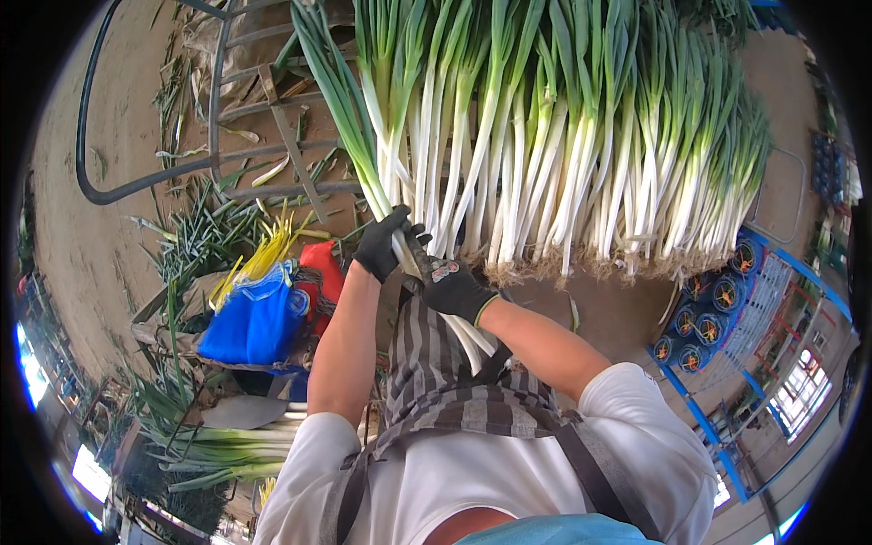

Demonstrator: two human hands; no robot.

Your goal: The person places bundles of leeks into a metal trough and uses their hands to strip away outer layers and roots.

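Note:
My left hand (387, 246), in a black glove, is closed around a few long green onions (368, 178) near the middle of their white shafts. Against the same stalks, just below and to the right, my right hand (453, 286) wraps their lower part, also gloved in black. The white lower ends stick out under it, over my striped apron (436, 381). Their green leaves lean up and left. Beyond my hands lies a wide row of long green onions (565, 170), side by side, with their roots towards me. The stalks hide part of my fingers.
A metal-tube frame (216, 88) stands at upper left, above leaf scraps (204, 211) on the ground. Left of me are a blue mesh bundle (252, 323), red cloth (321, 262), yellow strips (262, 259) and more onions (231, 449). Blue spool-like items (725, 293) stand at right.

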